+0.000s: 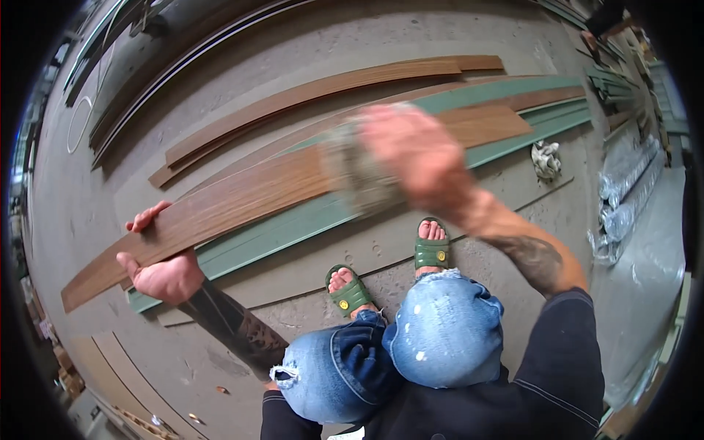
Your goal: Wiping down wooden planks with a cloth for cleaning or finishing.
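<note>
A long brown wood-grain plank (253,192) lies slanting in front of me, over a pale green strip (293,238). My left hand (170,273) is closed round the plank near its left end, thumb on the near side and fingers showing over the far edge. My right hand (418,154) presses a greyish rag (356,172) onto the plank's face around its middle. Hand and rag are both smeared by motion. The rag hides part of the plank.
Beyond lie more brown planks (315,92) on the grey concrete floor (242,359). A crumpled white rag (545,161) sits to the right of the green strip. Plastic-wrapped bundles (623,198) stand at the far right. My feet in green sandals (431,253) are close to the near edge.
</note>
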`<move>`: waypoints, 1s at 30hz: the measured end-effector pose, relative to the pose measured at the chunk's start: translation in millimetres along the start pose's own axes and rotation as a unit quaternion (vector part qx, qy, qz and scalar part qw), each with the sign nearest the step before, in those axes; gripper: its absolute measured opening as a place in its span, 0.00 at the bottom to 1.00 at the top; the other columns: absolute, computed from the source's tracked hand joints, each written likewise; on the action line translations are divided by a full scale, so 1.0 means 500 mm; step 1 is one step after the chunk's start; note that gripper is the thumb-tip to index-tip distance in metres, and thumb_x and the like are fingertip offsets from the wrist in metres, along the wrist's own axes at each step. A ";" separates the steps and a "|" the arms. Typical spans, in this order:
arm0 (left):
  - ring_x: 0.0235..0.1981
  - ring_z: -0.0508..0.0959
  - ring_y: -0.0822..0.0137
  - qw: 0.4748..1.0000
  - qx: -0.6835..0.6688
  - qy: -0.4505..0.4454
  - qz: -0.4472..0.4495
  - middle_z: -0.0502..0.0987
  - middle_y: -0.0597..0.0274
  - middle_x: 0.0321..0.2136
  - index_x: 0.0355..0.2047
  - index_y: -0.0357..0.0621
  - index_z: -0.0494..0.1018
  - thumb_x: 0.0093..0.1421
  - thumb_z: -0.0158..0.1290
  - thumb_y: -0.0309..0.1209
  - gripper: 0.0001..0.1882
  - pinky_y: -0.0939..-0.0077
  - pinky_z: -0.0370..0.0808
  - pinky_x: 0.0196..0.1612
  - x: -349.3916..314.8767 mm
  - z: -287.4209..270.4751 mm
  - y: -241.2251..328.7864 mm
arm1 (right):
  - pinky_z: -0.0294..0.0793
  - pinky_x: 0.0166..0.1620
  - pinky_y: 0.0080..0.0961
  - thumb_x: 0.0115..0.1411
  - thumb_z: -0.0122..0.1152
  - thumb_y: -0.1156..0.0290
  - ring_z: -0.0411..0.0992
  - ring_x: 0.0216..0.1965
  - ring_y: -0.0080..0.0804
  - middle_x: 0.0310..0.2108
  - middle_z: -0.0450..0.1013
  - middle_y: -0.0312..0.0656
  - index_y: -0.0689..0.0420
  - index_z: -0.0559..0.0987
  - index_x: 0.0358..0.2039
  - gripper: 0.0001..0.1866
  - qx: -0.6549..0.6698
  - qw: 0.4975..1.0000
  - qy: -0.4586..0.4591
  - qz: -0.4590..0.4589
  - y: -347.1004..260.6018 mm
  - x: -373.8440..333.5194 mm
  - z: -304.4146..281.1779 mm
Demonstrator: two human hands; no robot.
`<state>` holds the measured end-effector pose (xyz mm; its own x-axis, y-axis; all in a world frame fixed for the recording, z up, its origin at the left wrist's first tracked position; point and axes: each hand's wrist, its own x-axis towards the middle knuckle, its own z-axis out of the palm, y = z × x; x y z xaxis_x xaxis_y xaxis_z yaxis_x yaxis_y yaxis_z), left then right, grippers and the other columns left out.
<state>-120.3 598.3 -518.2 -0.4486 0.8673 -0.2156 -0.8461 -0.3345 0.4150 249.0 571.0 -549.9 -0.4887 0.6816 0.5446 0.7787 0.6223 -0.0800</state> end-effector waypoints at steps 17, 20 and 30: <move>0.40 0.70 0.64 0.970 -0.044 -0.232 0.055 0.70 0.59 0.34 0.53 0.33 0.68 0.46 0.61 0.39 0.35 0.58 0.64 0.58 0.017 -0.042 -0.012 | 0.71 0.46 0.33 0.63 0.57 0.62 0.75 0.43 0.38 0.40 0.78 0.50 0.65 0.74 0.51 0.22 -0.043 0.805 0.071 0.588 0.179 -0.392 -0.283; 0.41 0.70 0.66 0.964 -0.050 -0.257 0.044 0.69 0.61 0.36 0.54 0.37 0.69 0.51 0.62 0.39 0.33 0.62 0.65 0.57 0.003 -0.023 -0.040 | 0.70 0.51 0.31 0.54 0.49 0.82 0.73 0.51 0.37 0.49 0.75 0.51 0.66 0.72 0.53 0.23 0.071 0.846 -0.018 0.529 0.150 -0.344 -0.258; 0.37 0.70 0.71 0.951 -0.110 -0.289 0.017 0.71 0.64 0.38 0.61 0.45 0.65 0.61 0.56 0.45 0.31 0.69 0.68 0.52 -0.067 -0.013 -0.092 | 0.70 0.57 0.41 0.41 0.62 0.78 0.73 0.51 0.46 0.49 0.75 0.49 0.62 0.72 0.53 0.33 0.218 0.965 -0.096 0.105 -0.066 -0.041 -0.004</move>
<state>-68.2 582.3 -536.1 -0.2971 0.8912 0.3428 -0.9025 -0.3793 0.2039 234.1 535.8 -556.8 -0.4351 0.8429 0.3166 0.6486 0.5373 -0.5391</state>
